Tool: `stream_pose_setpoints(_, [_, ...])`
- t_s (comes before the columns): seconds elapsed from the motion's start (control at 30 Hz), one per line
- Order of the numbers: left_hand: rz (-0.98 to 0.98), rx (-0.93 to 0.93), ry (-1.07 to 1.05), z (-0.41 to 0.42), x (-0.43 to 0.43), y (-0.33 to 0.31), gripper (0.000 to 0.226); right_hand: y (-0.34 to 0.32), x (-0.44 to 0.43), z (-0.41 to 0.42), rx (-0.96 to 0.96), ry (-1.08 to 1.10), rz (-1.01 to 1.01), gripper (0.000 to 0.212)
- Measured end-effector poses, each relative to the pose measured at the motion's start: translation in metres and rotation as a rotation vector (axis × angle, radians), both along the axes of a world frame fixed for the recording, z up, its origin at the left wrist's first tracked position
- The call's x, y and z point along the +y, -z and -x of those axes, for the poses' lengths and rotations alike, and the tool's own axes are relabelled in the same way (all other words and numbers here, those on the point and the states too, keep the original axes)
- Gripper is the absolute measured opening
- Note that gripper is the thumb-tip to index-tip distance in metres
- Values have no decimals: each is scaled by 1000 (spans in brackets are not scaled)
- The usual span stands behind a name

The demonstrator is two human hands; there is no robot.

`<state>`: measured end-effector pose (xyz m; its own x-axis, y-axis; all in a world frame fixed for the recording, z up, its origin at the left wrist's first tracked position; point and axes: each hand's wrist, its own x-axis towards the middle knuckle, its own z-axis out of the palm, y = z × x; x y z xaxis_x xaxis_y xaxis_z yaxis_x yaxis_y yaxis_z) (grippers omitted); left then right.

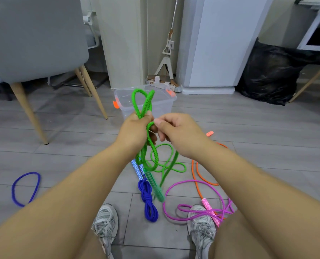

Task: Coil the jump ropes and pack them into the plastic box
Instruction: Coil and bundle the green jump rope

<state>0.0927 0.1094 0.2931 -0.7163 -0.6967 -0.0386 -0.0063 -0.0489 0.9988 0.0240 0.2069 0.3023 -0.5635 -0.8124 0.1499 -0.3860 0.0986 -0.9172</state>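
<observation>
Green rope (149,101) is in both hands, raised in front of the box (164,107). On my screen the left hand (134,129) grips several strands of it in a closed fist. Two loops stand up above the fist, and more strands hang down below it. The right hand (176,131) is just beside the left one and pinches one bend of the same rope between thumb and forefinger. The green handle (156,186) is low, near the floor, but I cannot tell if it touches. The far end of this rope lies in loose loops on the floor.

The box is clear plastic with orange latches. It stands open on the grey floor beyond the hands.

A blue rope (148,202) lies bundled between the shoes (105,219). A purple rope (196,181) lies loose around the right shoe, and an orange rope (198,184) lies beside it. A grey chair (34,34) stands at the left.
</observation>
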Motion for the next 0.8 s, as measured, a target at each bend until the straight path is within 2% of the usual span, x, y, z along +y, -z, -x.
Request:
stream_pose_setpoints(0.13, [-90, 21, -35, 0, 2, -3, 28, -1, -7, -2, 8, 57, 23, 35])
stream_pose_setpoints(0.4, [-89, 12, -28, 0, 2, -1, 32, -4, -3, -1, 276, 137, -83, 22])
stream_pose_setpoints(0.6, [-99, -16, 29, -5, -2, -3, 29, -5, 13, 15, 223, 154, -114, 21])
stream_pose_setpoints(0.8, [-187, -24, 133, -10, -3, -6, 27, -3, 27, 28, 326, 125, -252, 19])
